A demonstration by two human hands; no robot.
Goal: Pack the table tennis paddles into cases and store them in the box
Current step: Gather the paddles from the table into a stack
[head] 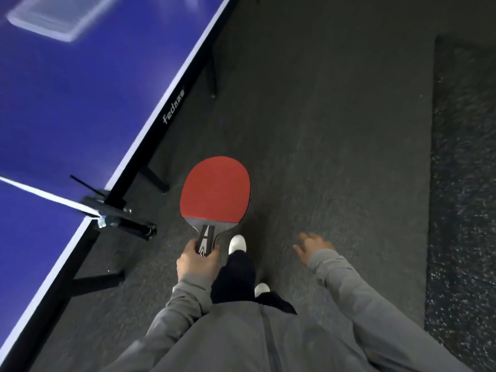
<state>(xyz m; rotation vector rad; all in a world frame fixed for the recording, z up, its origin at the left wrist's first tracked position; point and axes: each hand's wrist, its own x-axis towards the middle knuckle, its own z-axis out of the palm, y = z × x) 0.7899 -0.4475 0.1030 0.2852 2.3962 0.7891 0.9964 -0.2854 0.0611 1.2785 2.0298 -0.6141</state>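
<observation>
- Far left: blue table tennis bench [67, 108] with white edge line and black frame, running diagonally up the view; white lettering on its side rail.
- Top left, on the bench: a pale, clear rectangular tray-like container [51, 17], blurred; what it holds cannot be told.
- Lower left edge of the bench: black net post clamp [118, 218] fixed to the side, with the white top band of the net [40, 193] running off to the left.
- Under the bench: black metal legs [96, 280] standing on the dark grey carpeted floor [335, 130].
- Centre: left hand [197, 264], grey sleeve, fingers curled round the black-and-white handle of a table tennis paddle with red rubber face [216, 190]. Paddle held off the bench, over the floor, blade pointing away from the person, red face up.
- Just right of the handle: white shoe tip [237, 244] and dark trouser leg; second white shoe [261, 288] lower down.
- Right of centre: right hand [311, 247], grey sleeve, fingers loose and spread, holding nothing, over the floor.
- Far right: darker speckled mat [464, 183] lying beside the carpet.
</observation>
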